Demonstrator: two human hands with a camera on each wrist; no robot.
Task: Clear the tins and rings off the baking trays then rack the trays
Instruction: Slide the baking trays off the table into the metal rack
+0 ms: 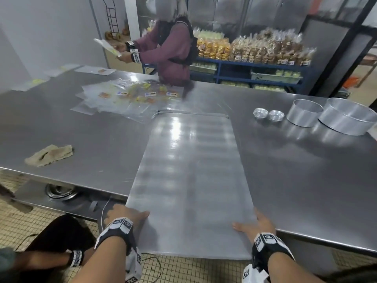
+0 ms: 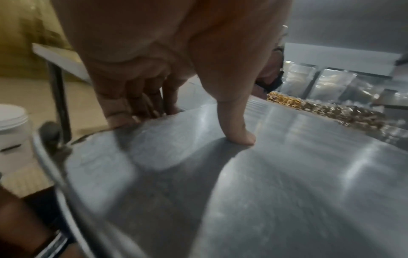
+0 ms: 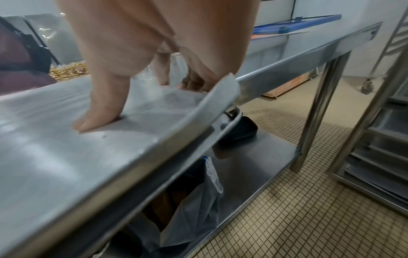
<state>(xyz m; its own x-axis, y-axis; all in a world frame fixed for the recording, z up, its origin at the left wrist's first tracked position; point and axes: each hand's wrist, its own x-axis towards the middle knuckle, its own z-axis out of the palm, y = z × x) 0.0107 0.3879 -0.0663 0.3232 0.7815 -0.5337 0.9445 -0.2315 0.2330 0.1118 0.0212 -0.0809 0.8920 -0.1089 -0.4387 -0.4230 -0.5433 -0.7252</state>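
Observation:
A long bare baking tray (image 1: 189, 176) lies on the steel table (image 1: 295, 180), its near end jutting past the table's front edge. My left hand (image 1: 124, 216) grips the tray's left rim, thumb (image 2: 238, 132) on top and fingers (image 2: 137, 111) curled under the edge. My right hand (image 1: 255, 224) grips the right rim the same way, thumb (image 3: 97, 118) pressed on the tray (image 3: 66, 148) surface. Two round cake rings (image 1: 304, 112) (image 1: 348, 117) and two small stacks of fluted tins (image 1: 260, 113) (image 1: 276, 116) stand on the table at the right.
A folded cloth (image 1: 50, 155) lies at the table's left. Clear labelled bags (image 1: 126, 99) spread across the far side, where another person (image 1: 173, 50) handles a bag. A tray rack (image 3: 379, 122) stands to my right. Bags sit on the table's lower shelf (image 3: 253, 157).

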